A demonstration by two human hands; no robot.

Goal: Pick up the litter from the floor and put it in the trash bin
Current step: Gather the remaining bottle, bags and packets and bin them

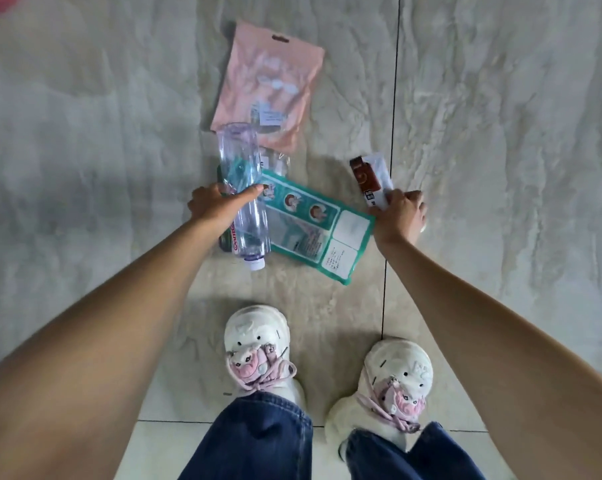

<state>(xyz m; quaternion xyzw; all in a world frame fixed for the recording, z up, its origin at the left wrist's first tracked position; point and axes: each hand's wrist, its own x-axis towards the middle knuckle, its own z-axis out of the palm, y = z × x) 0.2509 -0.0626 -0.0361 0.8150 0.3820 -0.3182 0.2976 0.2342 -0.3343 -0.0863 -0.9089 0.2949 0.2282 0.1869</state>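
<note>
Both hands reach down at full stretch to litter on the tiled floor (500, 133).

Left hand (216, 206) grips a clear plastic bottle (244, 188), its red label only partly readable; right hand (401, 211) pinches a brown-and-white wrapper (370, 178). A teal packet (313, 230) lies between them, a pink pouch (268, 88) at twelve o'clock; its print is blurred.

Soft even daylight, your arms (126, 306) stretched by wide-angle distortion at the edges, faint shadow across the floor (85, 168), slight overall blur.
</note>
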